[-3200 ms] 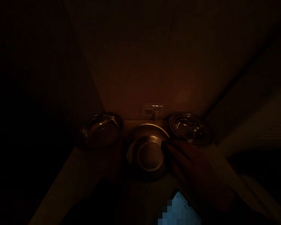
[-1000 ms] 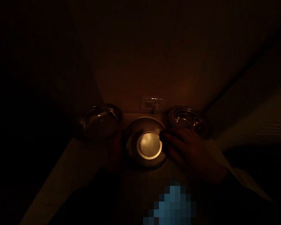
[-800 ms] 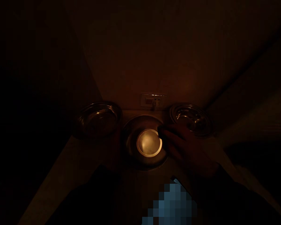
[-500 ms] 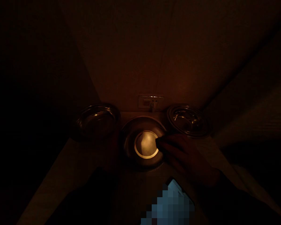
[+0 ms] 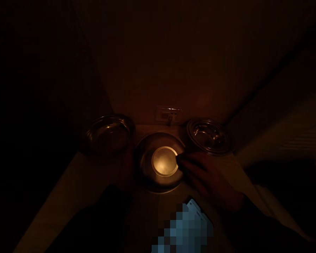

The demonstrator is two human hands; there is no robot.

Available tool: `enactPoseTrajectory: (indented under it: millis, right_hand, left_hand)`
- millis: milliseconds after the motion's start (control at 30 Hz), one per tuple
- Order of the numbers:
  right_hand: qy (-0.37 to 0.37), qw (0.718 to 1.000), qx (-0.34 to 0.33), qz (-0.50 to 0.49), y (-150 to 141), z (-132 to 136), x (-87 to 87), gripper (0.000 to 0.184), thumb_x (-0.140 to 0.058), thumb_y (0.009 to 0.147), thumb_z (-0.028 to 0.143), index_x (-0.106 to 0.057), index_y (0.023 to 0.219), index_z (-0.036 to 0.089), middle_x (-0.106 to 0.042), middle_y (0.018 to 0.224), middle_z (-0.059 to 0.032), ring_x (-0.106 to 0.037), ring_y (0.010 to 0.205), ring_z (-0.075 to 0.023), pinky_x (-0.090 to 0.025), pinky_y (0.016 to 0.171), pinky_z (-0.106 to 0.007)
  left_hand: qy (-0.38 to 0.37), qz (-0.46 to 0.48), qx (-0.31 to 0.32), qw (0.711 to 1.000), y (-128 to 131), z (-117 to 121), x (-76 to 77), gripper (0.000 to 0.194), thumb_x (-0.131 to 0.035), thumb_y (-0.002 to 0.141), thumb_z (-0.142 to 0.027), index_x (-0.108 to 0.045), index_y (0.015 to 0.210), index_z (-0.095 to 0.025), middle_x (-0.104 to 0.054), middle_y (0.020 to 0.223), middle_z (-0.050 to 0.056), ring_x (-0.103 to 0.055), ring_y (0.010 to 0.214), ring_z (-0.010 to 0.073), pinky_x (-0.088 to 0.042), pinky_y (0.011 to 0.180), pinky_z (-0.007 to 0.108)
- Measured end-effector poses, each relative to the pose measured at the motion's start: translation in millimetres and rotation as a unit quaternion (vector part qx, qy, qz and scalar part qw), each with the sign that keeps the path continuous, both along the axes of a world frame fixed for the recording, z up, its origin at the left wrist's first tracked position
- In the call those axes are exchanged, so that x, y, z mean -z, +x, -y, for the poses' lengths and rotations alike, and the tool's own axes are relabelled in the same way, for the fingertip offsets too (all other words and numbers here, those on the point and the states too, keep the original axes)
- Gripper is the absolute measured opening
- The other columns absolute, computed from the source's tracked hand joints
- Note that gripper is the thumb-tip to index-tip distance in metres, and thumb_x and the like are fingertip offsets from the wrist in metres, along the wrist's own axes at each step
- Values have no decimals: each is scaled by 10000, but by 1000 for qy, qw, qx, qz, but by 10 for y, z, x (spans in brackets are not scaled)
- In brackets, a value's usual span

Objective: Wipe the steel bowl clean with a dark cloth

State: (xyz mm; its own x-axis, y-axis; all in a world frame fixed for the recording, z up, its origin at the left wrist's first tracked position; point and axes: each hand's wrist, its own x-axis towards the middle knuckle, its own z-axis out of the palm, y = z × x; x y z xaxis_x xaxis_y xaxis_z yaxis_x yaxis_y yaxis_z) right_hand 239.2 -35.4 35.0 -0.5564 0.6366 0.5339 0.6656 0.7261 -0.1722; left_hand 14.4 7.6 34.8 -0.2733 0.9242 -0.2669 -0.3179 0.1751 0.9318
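The light is very dim. In the middle of the table is a round metal dish, its round centre shining brightly inside a pale ring. My right hand is at the dish's right side, fingers drawn together with the dark tips over the edge of the bright centre. Whether they hold anything small is hidden in shadow. At the dish's left side my left hand is barely visible, its fingers lost in the dark.
Shiny metal dishes stand behind on both sides, one left and one right. A wall socket with something plugged in sits behind. A lit phone, partly pixelated, lies in front. The wooden table edge slants down at left.
The shadow on the left of the bright centre has gone, so it is now lit all over. My right hand stays beside it. The phone appears slightly further left as the view shifts.
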Motion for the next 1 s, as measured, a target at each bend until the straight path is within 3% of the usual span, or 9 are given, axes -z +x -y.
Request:
enactPoseTrajectory:
  millis: [167, 433, 500, 633, 733, 833, 933, 967, 1000]
  right_hand:
    - [27, 996, -9, 86, 76, 206, 85, 368, -465, 904, 155, -538, 1265, 169, -612, 1142, -120, -526, 1094, -221, -521, 851, -355]
    - [87, 982, -71, 152, -240, 219, 26, 348, -431, 922, 125, -554, 1246, 150, -664, 1108, -81, -561, 1022, -212, -474, 840, -390]
    - [83, 982, -84, 147, -385, 208, 12, 333, -427, 930, 137, -564, 1233, 165, -654, 1143, -61, -551, 1040, -212, -453, 853, -391]
    - [84, 984, -88, 130, -542, 202, 2, 313, -422, 941, 149, -581, 1209, 180, -657, 1145, -31, -543, 1039, -208, -429, 868, -385]
    - [81, 982, -98, 137, -469, 211, 3, 301, -423, 942, 140, -593, 1190, 171, -662, 1137, -28, -547, 1035, -206, -430, 864, -376]
    - [95, 979, -105, 145, -302, 226, 0, 279, -455, 933, 133, -609, 1163, 168, -678, 1094, -32, -557, 1020, -199, -430, 870, -375]
    - [106, 975, -101, 167, -173, 235, -12, 295, -412, 945, 116, -623, 1144, 171, -689, 1055, -30, -564, 1001, -193, -426, 871, -376]
    - [106, 974, -100, 172, -157, 235, -14, 305, -393, 950, 114, -625, 1142, 169, -690, 1051, -30, -564, 998, -194, -424, 870, -378]
    - [104, 974, -98, 175, -158, 233, -13, 314, -381, 952, 112, -622, 1146, 163, -687, 1058, -33, -562, 999, -197, -423, 868, -382]
  left_hand:
    - [17, -16, -17, 1000, -44, -25, 65, 199, -489, 837, -259, -680, 833, -202, -708, 996, 35, -525, 1190, 216, -337, 1070, 309]
    - [28, 18, 7, 999, -75, -38, 144, 298, -494, 831, -411, -680, 878, -182, -716, 956, 48, -526, 1184, 236, -396, 1020, 338]
    - [17, 45, 43, 998, -73, -32, 131, 360, -448, 850, -446, -673, 938, -178, -711, 1004, 45, -571, 1122, 237, -437, 976, 352]
    - [-47, 30, 32, 998, -71, -23, 92, 393, -437, 846, -490, -675, 867, -177, -715, 981, 72, -622, 1024, 258, -488, 900, 372]
    - [-48, 52, 57, 996, -67, -25, 98, 453, -401, 860, -507, -678, 875, -149, -726, 926, 76, -627, 1018, 271, -505, 875, 384]
    - [8, 40, 51, 998, -70, -25, 123, 424, -365, 898, -426, -677, 925, -140, -732, 916, 35, -599, 1092, 229, -464, 942, 335]
    - [24, 22, 6, 999, -85, -27, 161, 364, -367, 905, -349, -674, 944, -157, -723, 999, 5, -549, 1170, 204, -414, 990, 311]
    - [49, 23, 47, 997, -90, -32, 178, 335, -382, 903, -306, -656, 1032, -164, -686, 1121, -5, -482, 1245, 194, -365, 1032, 299]
    - [58, 19, 8, 998, -94, -39, 196, 287, -433, 880, -293, -665, 1001, -175, -687, 1118, -3, -491, 1238, 189, -353, 1048, 287]
